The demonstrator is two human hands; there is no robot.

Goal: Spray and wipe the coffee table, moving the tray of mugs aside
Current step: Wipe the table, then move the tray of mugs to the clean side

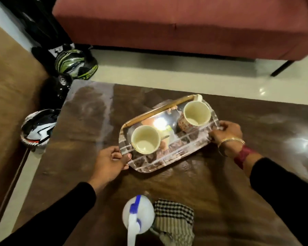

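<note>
One cloth (174, 215) edge cropped; glare washes tray (167, 158) centre.

The tray (169, 148) is gleaming mirror-bright with clear glassy edges; the coffee table (185, 183) is shining glossy wood-grain; the cloth (174, 215) is looking matt.

Living room of a home. A maroon upholstered sofa (167, 23), raised on a thin dark leg, stands on a pale glossy floor (185, 71) behind a low, dark wood-grain coffee table (220, 192) bearing a mirrored tray (169, 158) with two cream mugs (146, 139), a spray bottle (137, 213) and a checked cloth (174, 217). Three motorcycle helmets (75, 63) lie beside the table's left side.
</note>
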